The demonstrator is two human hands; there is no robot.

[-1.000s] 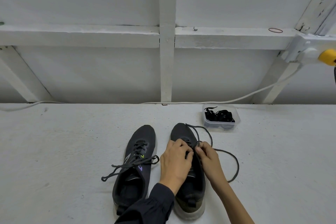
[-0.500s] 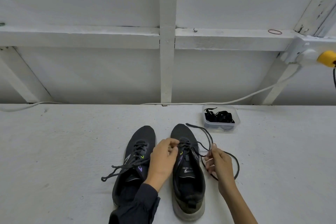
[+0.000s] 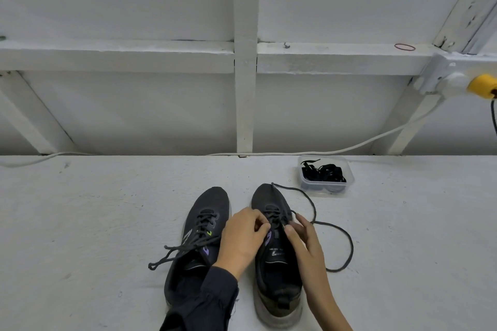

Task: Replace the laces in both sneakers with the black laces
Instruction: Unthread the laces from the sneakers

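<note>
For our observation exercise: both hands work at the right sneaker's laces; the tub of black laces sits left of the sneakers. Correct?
No. The head view shows the tub of black laces right of the right sneaker; the rest holds.

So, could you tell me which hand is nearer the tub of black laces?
Right. The right hand is at the right sneaker, toward the tub; the left hand is across that sneaker, farther off.

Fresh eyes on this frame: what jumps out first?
Centre bottom, the left hand and right hand pinch the loosened lace on the right sneaker, its free end looping off rightward. The left sneaker beside it is laced but untied; a clear tub of black laces sits behind, to the right.
</note>
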